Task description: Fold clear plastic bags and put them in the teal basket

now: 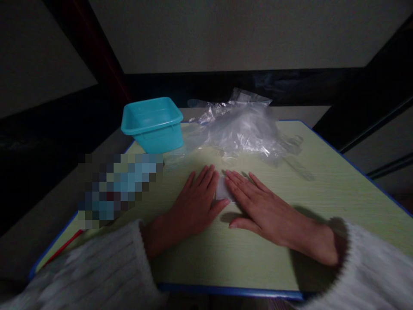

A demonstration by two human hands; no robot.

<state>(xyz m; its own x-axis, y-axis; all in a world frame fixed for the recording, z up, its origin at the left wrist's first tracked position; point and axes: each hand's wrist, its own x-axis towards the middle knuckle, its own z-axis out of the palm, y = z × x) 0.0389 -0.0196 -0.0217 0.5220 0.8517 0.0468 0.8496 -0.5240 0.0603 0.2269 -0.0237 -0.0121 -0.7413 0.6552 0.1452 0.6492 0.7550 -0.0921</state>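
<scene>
A small translucent plastic piece point(222, 191), perhaps a little bag or folded film, lies flat on the table between my hands. My left hand point(198, 200) rests palm down at its left side, fingers stretched forward and the thumb reaching over its lower edge. From the right, my right hand point(258, 204) lies flat with its fingertips over the piece's right part and the thumb apart. Both palms face the tabletop, and neither hand grips anything. How far the piece extends under the fingers is hidden.
Beyond my hands spreads a crumpled heap of clear plastic bags point(241, 127). A turquoise plastic basket point(161, 133) stands at the back left. A blurred-out, pixelated item point(122, 187) and a thin red stick point(63, 249) lie along the left edge of the pale table point(325, 181), which has blue edging.
</scene>
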